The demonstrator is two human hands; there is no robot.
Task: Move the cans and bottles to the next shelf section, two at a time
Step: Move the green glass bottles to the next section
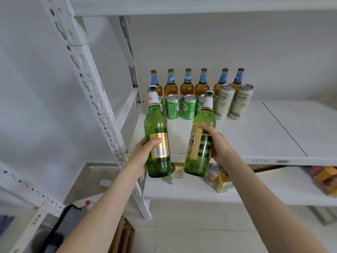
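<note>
Two green bottles (157,132) (200,141) gripped, one per hand, before shelf (255,136).

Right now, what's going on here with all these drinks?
A person stands at a white shelf, holding two bottles in front of it. The left hand grips the green bottle with the barcode, the right hand grips the green bottle with the striped label. On the shelf behind stand six amber bottles at the back, green cans in front and two pale tall cans beside those.
</note>
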